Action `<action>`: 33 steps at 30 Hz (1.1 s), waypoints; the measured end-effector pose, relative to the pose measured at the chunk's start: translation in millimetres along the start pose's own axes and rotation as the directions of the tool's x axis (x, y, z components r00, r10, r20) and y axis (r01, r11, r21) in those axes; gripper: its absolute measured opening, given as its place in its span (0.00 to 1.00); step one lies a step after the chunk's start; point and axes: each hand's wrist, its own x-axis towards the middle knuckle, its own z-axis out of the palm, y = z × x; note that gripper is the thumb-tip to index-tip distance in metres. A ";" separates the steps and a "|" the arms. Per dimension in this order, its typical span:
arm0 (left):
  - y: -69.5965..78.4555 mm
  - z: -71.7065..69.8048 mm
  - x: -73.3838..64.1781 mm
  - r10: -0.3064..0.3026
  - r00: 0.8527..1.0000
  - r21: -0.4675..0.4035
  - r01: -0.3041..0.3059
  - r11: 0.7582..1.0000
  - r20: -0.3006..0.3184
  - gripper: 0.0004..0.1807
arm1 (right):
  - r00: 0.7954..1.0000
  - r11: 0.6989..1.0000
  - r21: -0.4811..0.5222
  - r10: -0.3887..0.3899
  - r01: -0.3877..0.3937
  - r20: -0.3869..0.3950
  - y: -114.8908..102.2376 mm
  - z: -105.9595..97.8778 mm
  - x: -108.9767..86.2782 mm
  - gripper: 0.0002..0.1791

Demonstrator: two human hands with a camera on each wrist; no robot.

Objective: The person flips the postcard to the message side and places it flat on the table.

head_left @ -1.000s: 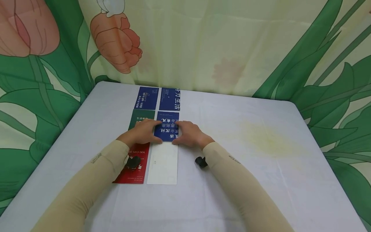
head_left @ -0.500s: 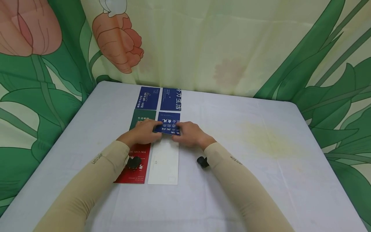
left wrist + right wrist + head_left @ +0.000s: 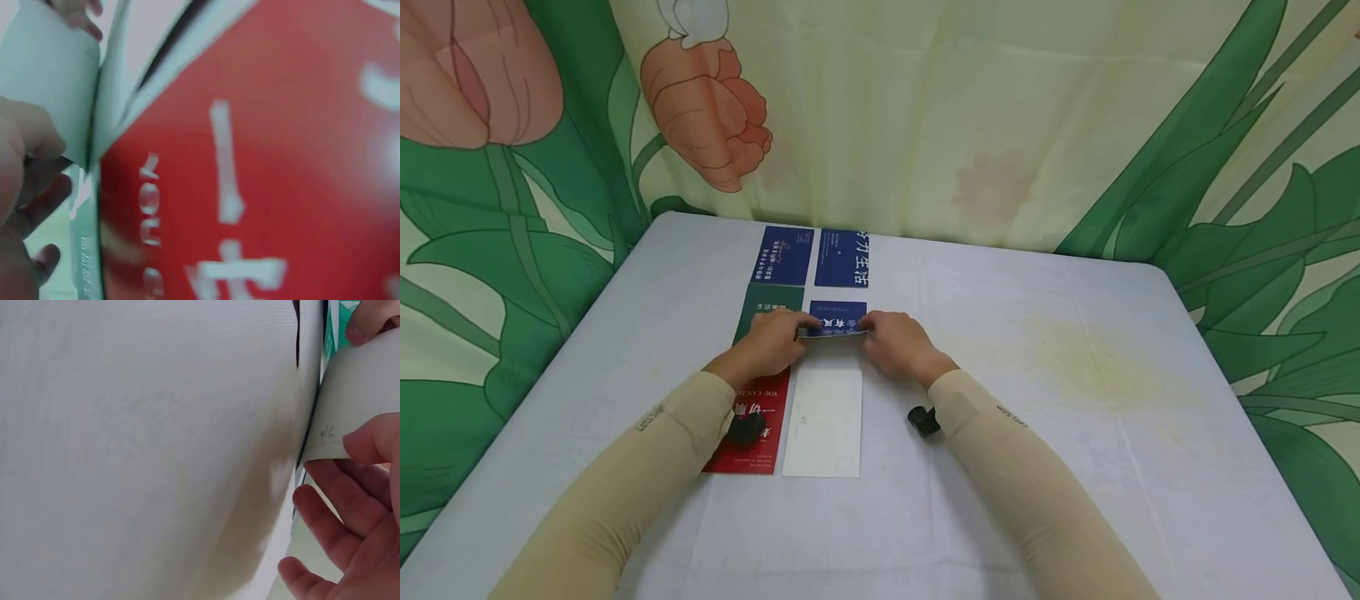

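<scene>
A blue postcard (image 3: 837,317) with white lettering is held by both hands at its two sides, its near edge raised and curling upward. My left hand (image 3: 769,342) pinches the left side and my right hand (image 3: 901,343) pinches the right. Both wrist views show the card's pale back, with the left hand's fingers (image 3: 37,131) at one edge and the right thumb (image 3: 375,440) against it. Under the left forearm lies a red card (image 3: 758,425). A white card (image 3: 823,421) lies face-up in front of the hands, and a green card (image 3: 775,294) is partly covered by the left hand.
Two more blue cards, a left one (image 3: 782,255) and a right one (image 3: 842,258), lie at the back of the white-covered table (image 3: 1037,467). A floral curtain (image 3: 925,108) hangs behind it. The right part of the cloth carries a yellowish stain (image 3: 1093,358).
The blue postcard lay flat between the hands one second ago. Its near edge has risen and tipped upward, so less of its printed face shows. The hands stay in nearly the same place.
</scene>
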 end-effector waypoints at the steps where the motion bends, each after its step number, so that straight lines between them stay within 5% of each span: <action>1: -0.2 0.7 -0.7 -0.008 1.000 -0.022 0.007 1.000 -0.021 0.22 | 1.000 1.000 0.008 0.014 -0.014 -0.014 -0.7 -0.3 -0.8 0.21; 9: 0.1 1.9 -3.2 -0.092 0.989 -0.231 0.063 0.971 -0.117 0.17 | 0.992 0.982 0.178 0.082 -0.063 -0.101 0.1 -4.8 -5.8 0.18; 15: 4.1 -0.7 -6.0 -0.088 0.978 -0.315 0.025 0.949 -0.188 0.19 | 0.977 0.952 0.305 0.083 -0.019 -0.197 3.2 -7.7 -7.0 0.13; 20: 8.1 -1.3 -8.6 -0.056 0.949 -0.370 -0.066 0.927 -0.310 0.19 | 0.955 0.909 0.416 0.093 0.034 -0.283 2.3 -8.3 -8.7 0.12; 26: 12.4 -0.8 -10.3 -0.007 0.895 -0.396 -0.191 0.898 -0.446 0.19 | 0.921 0.893 0.443 0.104 0.081 -0.376 -2.0 -7.6 -10.2 0.12; 33: 15.3 -0.7 -10.3 -0.043 0.865 -0.399 -0.186 0.898 -0.499 0.19 | 0.888 0.909 0.400 0.080 0.122 -0.452 -6.3 -6.7 -13.4 0.07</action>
